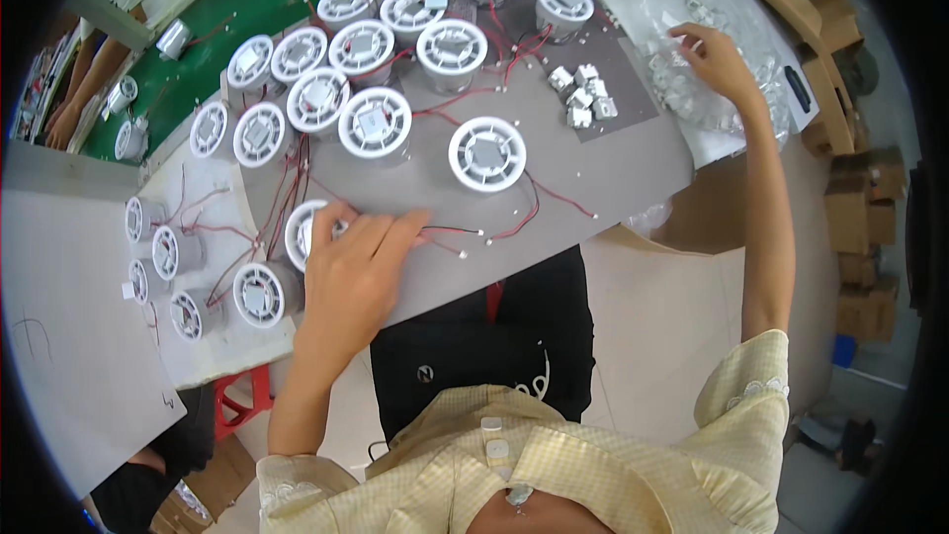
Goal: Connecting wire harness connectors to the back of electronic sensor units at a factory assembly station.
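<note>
My left hand (354, 262) is closed on a white round lamp housing (299, 231) near the front edge of the grey table. Red and black wires (445, 230) with small white plugs stick out past its fingers. My right hand (720, 61) is held over a clear plastic bag (682, 89) of small whitish parts, fingers apart and slightly bent, with nothing visible in them. One lamp housing (487, 154) stands by itself between the hands, its wires trailing toward me. Several small white square parts (585, 94) lie in a cluster left of the bag.
Many more lamp housings (375, 123) with wires crowd the grey table (613, 178), its left side and the green surface (213, 20) behind. Cardboard boxes (865, 203) are stacked at right. Another person's arm (94, 79) shows at far left. A red stool (242, 400) stands below.
</note>
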Demonstrator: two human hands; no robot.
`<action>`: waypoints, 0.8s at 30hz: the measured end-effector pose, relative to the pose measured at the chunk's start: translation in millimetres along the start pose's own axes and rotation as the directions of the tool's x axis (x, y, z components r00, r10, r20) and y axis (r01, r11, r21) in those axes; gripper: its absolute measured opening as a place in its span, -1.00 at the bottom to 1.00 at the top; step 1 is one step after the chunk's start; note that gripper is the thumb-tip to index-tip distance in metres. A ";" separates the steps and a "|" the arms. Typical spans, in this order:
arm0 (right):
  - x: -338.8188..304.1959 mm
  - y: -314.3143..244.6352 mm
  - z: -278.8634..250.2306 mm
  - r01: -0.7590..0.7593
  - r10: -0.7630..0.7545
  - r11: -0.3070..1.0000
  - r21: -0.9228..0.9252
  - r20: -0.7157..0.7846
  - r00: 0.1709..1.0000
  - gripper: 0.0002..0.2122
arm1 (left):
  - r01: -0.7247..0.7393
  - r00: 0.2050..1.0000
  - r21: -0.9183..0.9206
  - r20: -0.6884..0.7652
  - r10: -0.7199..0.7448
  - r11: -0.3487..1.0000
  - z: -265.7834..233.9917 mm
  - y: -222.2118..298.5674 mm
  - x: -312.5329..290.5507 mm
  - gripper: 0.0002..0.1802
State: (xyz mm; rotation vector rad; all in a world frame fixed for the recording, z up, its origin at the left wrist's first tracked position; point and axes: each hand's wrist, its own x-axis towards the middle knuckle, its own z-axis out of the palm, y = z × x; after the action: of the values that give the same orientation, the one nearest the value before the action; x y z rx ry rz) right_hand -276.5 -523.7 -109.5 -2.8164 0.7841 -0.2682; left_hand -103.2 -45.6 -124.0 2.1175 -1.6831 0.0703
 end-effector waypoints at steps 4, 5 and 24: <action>-8.6 4.0 9.9 0.034 -0.045 0.995 -0.092 -0.122 0.991 -0.83 | -0.016 0.992 -0.035 0.124 0.020 0.999 -13.3 -0.6 13.5 -0.40; -7.5 6.8 11.1 0.055 -0.064 0.995 -0.078 -0.117 0.991 -0.83 | -0.062 0.980 -0.201 0.171 0.097 0.978 -17.0 -1.8 16.1 -0.39; -33.7 -32.8 -19.3 -0.131 0.135 0.991 0.039 -0.446 0.885 -0.69 | -0.106 0.973 -0.398 -0.232 0.012 0.911 -15.7 10.7 22.5 -0.85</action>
State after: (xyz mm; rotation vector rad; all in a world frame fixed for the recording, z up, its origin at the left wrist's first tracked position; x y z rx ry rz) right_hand -293.3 -481.4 -86.9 -2.7036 1.0568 -0.9197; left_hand -103.9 -62.3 -99.9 1.6796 -1.4768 -0.0230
